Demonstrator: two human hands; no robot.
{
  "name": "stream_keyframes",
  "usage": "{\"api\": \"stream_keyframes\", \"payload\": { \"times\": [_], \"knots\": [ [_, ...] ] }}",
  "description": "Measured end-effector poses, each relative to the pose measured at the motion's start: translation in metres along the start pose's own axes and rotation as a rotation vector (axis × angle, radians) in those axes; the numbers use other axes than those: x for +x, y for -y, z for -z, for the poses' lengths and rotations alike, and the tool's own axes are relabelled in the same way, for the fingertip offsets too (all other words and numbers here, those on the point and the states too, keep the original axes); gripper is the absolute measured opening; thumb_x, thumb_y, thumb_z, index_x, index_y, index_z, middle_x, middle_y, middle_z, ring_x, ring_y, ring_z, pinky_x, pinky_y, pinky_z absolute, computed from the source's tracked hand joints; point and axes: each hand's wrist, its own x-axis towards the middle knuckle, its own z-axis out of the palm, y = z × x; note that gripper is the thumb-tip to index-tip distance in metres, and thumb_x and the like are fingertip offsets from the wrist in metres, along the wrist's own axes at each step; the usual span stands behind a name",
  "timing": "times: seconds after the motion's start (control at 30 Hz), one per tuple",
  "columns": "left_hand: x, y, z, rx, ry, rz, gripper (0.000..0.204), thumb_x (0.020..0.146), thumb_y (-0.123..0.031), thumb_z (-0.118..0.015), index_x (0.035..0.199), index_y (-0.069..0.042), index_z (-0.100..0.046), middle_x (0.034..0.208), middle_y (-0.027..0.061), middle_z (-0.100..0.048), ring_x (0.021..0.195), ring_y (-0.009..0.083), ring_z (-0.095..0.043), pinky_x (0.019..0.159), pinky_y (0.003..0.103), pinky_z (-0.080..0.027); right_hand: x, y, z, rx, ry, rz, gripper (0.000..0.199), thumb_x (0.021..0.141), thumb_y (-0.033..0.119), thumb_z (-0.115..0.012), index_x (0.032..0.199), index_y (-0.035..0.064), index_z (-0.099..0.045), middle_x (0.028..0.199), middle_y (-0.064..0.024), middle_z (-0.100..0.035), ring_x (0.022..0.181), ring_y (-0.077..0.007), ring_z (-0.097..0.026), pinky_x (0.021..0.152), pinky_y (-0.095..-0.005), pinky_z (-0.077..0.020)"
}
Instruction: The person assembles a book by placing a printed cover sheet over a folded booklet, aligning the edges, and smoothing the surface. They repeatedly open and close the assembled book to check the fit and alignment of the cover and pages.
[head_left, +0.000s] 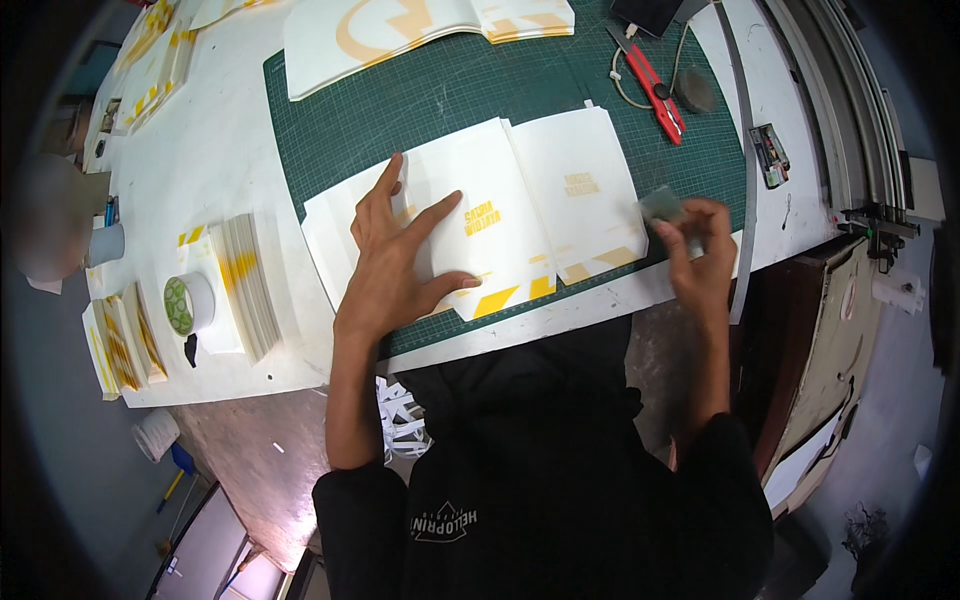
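Note:
A white printed paper piece (pixel 505 215) with yellow lettering and a striped yellow lower edge lies on the green cutting mat (pixel 300 130). My left hand (pixel 385 265) rests on it with the fingers spread and the thumb near its lower edge. A second white panel (pixel 590 150) with paler print sits just right of it; whether the two are joined I cannot tell. By that panel's right edge, my right hand (pixel 703 265) pinches a small flat grey-green piece (pixel 661 204) between thumb and fingers. Motion blurs this piece, so its exact kind is unclear.
A red utility knife (pixel 655 88) and a dark round object (pixel 695 90) lie at the mat's upper right. Large printed sheets (pixel 385 40) cover its far side. To the left stand a stack of folded papers (pixel 245 285) and a green-patterned round container (pixel 190 303).

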Motion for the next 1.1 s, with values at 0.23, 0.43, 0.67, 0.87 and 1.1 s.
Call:
{"api": "stream_keyframes", "payload": {
  "times": [0.23, 0.43, 0.67, 0.87, 1.1],
  "knots": [
    [0.002, -0.001, 0.000, 0.012, 0.010, 0.012, 0.094, 0.055, -0.038, -0.105, 0.141, -0.023, -0.072, 0.175, 0.0220, -0.019, 0.154, 0.0450, -0.030, 0.123, 0.057, -0.035, 0.008, 0.042, -0.052, -0.044, 0.405, 0.572, 0.033, 0.083, 0.002, -0.086, 0.115, 0.0035, -0.076, 0.094, -0.0119, -0.070, 0.080, -0.0251, -0.063, 0.066, -0.0362, -0.0518],
    [0.000, -0.001, 0.000, -0.003, 0.017, 0.018, 0.094, 0.054, -0.038, -0.105, 0.141, -0.024, -0.072, 0.175, 0.0226, -0.020, 0.154, 0.0461, -0.028, 0.124, 0.058, -0.032, 0.027, 0.036, -0.067, -0.123, 0.386, 0.671, 0.040, 0.080, 0.005, -0.087, 0.118, 0.0071, -0.075, 0.102, -0.0121, -0.071, 0.093, -0.0277, -0.065, 0.078, -0.0381, -0.0534],
    [0.002, 0.001, 0.000, -0.007, 0.009, -0.006, 0.094, 0.054, -0.038, -0.104, 0.141, -0.024, -0.072, 0.174, 0.0235, -0.021, 0.154, 0.0470, -0.028, 0.125, 0.058, -0.031, 0.129, 0.046, -0.128, -0.119, 0.229, 0.694, 0.025, 0.088, 0.005, -0.078, 0.113, 0.0045, -0.075, 0.094, -0.0122, -0.068, 0.087, -0.0311, -0.066, 0.081, -0.0415, -0.0510],
    [0.001, -0.002, 0.001, -0.018, 0.020, 0.008, 0.093, 0.056, -0.038, -0.104, 0.142, -0.022, -0.072, 0.174, 0.0253, -0.021, 0.154, 0.0469, -0.027, 0.124, 0.058, -0.030, 0.146, 0.057, -0.121, 0.060, 0.120, 0.543, 0.018, 0.092, 0.012, -0.077, 0.110, 0.0070, -0.075, 0.097, -0.0139, -0.070, 0.092, -0.0325, -0.068, 0.082, -0.0432, -0.0511],
    [-0.001, -0.001, 0.000, -0.001, -0.005, -0.027, 0.093, 0.057, -0.039, -0.103, 0.143, -0.021, -0.071, 0.173, 0.0267, -0.021, 0.154, 0.0474, -0.027, 0.125, 0.057, -0.030, 0.103, 0.044, -0.124, -0.061, 0.193, 0.692, 0.023, 0.091, 0.006, -0.077, 0.114, 0.0056, -0.074, 0.096, -0.0113, -0.071, 0.085, -0.0309, -0.066, 0.081, -0.0444, -0.0517]
  ]
}}
